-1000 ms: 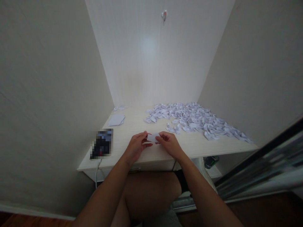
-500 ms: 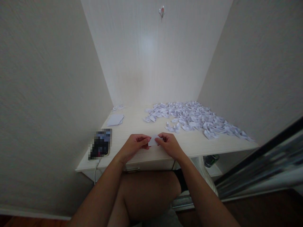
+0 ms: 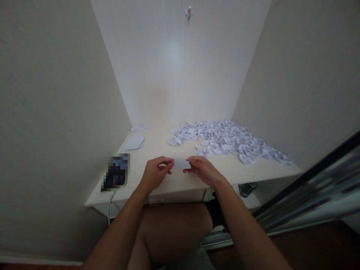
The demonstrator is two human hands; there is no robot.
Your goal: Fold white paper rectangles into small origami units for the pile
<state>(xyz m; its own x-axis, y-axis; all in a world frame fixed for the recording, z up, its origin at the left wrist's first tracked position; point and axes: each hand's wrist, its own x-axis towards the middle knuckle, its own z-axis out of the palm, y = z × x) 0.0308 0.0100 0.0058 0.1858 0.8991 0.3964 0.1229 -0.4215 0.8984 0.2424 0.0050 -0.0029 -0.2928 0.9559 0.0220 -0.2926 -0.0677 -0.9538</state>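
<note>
While both your hands are held over the front of the pale desk (image 3: 160, 144), a small white slip of paper (image 3: 180, 163) lies between them. Your left hand (image 3: 157, 172) has thumb and forefinger drawn together on the slip's left edge, gripping it. Your right hand (image 3: 201, 167) has its fingertips at the opposite edge, the lower fingers curled and spread apart beneath; whether they pinch the paper or merely touch it, I cannot tell.

Below the desktop, you have a drawer (image 3: 180, 196) with a metal handle (image 3: 156, 203). To its right, an open compartment (image 3: 254, 202) holds a dark can (image 3: 247, 189) with green marks.

On the desktop, a broad heap of folded white paper pieces (image 3: 219, 137) covers the far right. To your left are a small stack of white sheets (image 3: 134, 143), some thin white strips (image 3: 139, 128) in the back corner, and a pixelated dark device (image 3: 115, 172) beside a white cable (image 3: 109, 210).

Around you stand grey side walls (image 3: 50, 123) and a lighter back panel (image 3: 157, 67) bearing a small hook (image 3: 188, 13).
</note>
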